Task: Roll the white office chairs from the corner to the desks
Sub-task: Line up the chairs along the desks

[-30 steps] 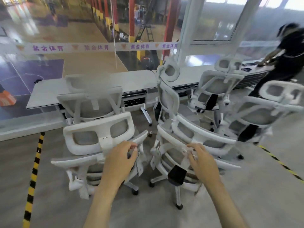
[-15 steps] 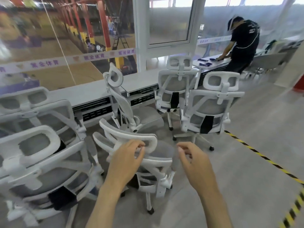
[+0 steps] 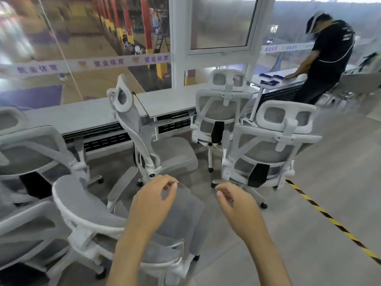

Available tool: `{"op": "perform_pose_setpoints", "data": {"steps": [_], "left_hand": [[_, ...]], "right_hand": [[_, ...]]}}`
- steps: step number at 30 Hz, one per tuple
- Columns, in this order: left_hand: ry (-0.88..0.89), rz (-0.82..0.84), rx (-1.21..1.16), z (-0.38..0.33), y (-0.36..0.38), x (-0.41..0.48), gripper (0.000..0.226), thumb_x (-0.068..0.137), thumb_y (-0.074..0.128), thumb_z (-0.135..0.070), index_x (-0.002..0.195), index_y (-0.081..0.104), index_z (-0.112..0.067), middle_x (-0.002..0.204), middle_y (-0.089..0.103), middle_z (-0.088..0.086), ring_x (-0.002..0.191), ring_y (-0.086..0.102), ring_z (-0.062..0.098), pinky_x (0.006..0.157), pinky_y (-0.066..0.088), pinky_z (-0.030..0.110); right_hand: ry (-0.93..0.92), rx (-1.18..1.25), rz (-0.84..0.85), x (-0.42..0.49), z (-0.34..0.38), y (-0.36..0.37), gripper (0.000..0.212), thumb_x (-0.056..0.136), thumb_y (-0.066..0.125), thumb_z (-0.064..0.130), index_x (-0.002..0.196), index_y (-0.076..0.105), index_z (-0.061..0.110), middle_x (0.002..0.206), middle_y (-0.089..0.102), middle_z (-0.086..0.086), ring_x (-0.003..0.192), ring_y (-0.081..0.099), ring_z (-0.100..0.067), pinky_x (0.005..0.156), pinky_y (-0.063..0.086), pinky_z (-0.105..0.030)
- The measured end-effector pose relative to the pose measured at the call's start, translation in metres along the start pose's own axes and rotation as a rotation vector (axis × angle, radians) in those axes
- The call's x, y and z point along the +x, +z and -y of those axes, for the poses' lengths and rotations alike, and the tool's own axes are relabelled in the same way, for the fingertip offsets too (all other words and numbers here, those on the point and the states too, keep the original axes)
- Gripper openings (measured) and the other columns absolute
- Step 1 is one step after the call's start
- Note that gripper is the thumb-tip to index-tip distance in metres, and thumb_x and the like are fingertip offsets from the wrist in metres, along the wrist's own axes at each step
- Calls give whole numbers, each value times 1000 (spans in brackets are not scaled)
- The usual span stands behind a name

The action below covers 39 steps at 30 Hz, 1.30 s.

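Several white office chairs with grey mesh stand clustered before a long grey desk [image 3: 86, 114] under the windows. The nearest chair [image 3: 86, 205] lies below me, its curved backrest to the left and its seat under my hands. My left hand [image 3: 153, 200] hovers above that seat, fingers loosely curled and holding nothing. My right hand [image 3: 235, 203] floats just right of it, also empty and half curled. A side-facing chair [image 3: 144, 139] stands beyond, and two upright chairs [image 3: 266, 145] [image 3: 222, 108] stand to the right, backs toward me.
A person in black [image 3: 327, 58] leans on the far right desk [image 3: 288, 81]. More chairs [image 3: 31, 149] crowd the left. Yellow-black floor tape [image 3: 334, 221] runs diagonally at right, with bare grey floor beyond it. Glass walls stand behind the desks.
Both hands have come off the nearest chair's backrest and now hover free. The view has swung right, and that chair has slid left and lower in the frame.
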<state>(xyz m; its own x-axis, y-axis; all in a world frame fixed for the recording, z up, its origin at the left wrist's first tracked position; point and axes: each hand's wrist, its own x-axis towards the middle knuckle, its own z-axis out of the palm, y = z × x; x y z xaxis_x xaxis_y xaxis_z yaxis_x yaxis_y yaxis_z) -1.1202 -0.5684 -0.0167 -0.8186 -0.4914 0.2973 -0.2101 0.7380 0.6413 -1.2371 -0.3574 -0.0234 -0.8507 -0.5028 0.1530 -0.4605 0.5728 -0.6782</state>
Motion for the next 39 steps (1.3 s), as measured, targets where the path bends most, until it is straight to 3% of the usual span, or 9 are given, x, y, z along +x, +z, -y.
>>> {"op": "perform_pose_setpoints", "data": {"steps": [6,10,15,21,26,32,37,39], "left_hand": [[-183,-14,34,11,48,97,9,99,54,-36,93,59,-41,92,61,-29,88,57,-9,78,52,31],[-268,-11,72,10,74,136,8,98,54,-36,93,60,-39,90,62,-28,83,58,-6,78,53,35],[-355,-50,154,4,116,189,9,98,52,-37,94,59,-40,91,61,-26,84,58,-2,73,47,31],[-502,-142,222,-2,168,247,9,98,55,-35,93,61,-39,93,64,-21,82,55,-9,68,41,26],[-638,-273,204,-17,186,293,18,97,59,-28,88,60,-44,90,66,-18,82,59,2,77,51,37],[-720,-372,197,-26,221,320,13,95,63,-27,90,62,-39,86,67,-17,82,62,3,80,54,40],[-779,-451,147,-11,230,331,19,94,64,-23,92,63,-42,94,66,-27,86,64,4,81,56,40],[-816,-494,107,-5,227,341,17,95,63,-25,93,64,-42,92,67,-23,87,64,7,78,57,39]], "right_hand": [[-6,-24,117,102,-41,-19,11,101,53,37,103,64,41,96,66,24,93,61,6,79,51,-19],[-12,17,150,161,-64,-25,11,101,53,39,103,63,42,96,65,26,94,61,6,81,51,-19],[-65,94,227,260,-106,-23,10,101,54,37,103,64,41,95,64,28,95,59,9,78,47,-12],[-139,174,355,380,-160,-29,12,101,53,38,102,64,40,98,67,24,94,61,6,82,51,-19],[-209,142,501,460,-188,-53,10,99,53,39,100,64,41,97,67,25,92,61,6,83,53,-23],[-212,250,563,527,-220,-51,11,98,56,37,96,66,41,95,69,22,92,63,4,84,53,-25],[-242,242,643,567,-225,-27,10,97,57,37,93,65,42,90,69,17,88,63,1,73,47,-21],[-253,247,659,582,-225,-21,10,97,57,37,94,66,41,89,69,16,87,63,1,73,47,-20]]}}
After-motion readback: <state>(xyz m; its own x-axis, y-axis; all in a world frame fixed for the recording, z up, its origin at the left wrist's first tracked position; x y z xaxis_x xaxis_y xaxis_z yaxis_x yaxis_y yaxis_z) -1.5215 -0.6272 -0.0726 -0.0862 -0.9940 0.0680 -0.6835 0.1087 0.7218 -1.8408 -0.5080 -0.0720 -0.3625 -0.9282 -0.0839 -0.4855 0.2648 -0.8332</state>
